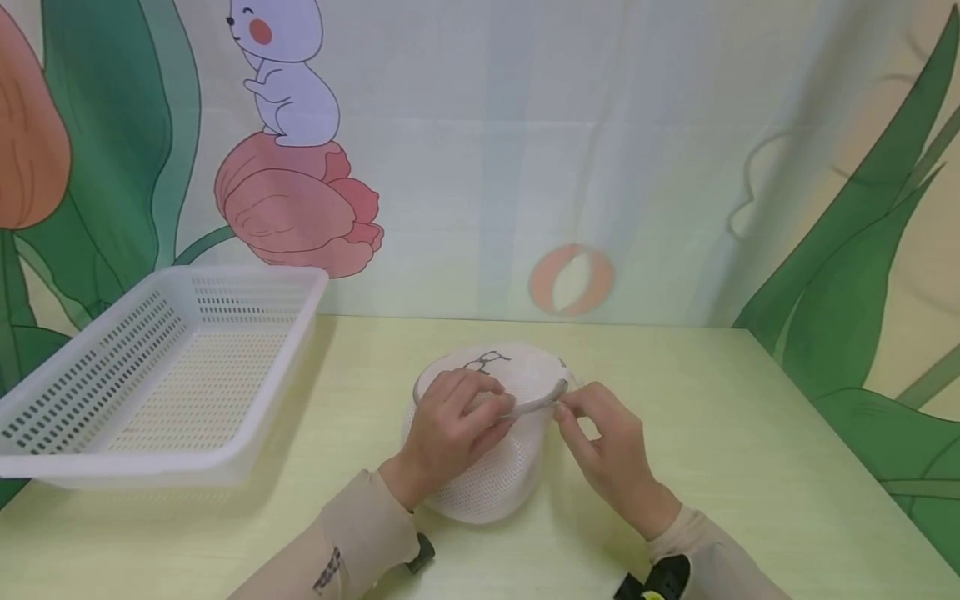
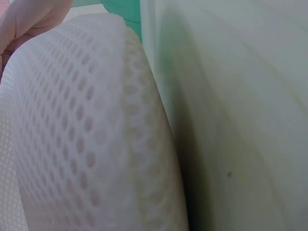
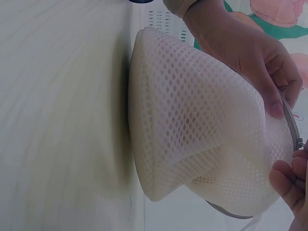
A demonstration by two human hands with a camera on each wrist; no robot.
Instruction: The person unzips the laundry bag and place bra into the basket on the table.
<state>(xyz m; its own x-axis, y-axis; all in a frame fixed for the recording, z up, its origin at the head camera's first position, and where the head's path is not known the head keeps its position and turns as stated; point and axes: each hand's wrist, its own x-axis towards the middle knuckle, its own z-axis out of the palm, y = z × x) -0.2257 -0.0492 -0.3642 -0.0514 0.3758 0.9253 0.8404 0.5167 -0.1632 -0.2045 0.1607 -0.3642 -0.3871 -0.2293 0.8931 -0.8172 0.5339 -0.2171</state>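
- Here, a white mesh laundry pouch (image 1: 487, 467) lies on the pale green surface (image 1: 712, 433), between the two hands and near the front edge.
- The left hand (image 1: 453, 425) rests on top of the pouch, fingers curled over its upper edge by the grey zipper (image 1: 536, 406).
- The right hand (image 1: 600, 433) pinches the zipper's end, at what looks like the pull, between thumb and fingertips.
- Step in hand, by judgement: working the zipper along the pouch's rim; whether opening or closing cannot be told.
- The next move likely calls for a steady brace from the left hand while the right draws along the track.
- A white slotted basket (image 1: 161, 375) stands well apart, at left.
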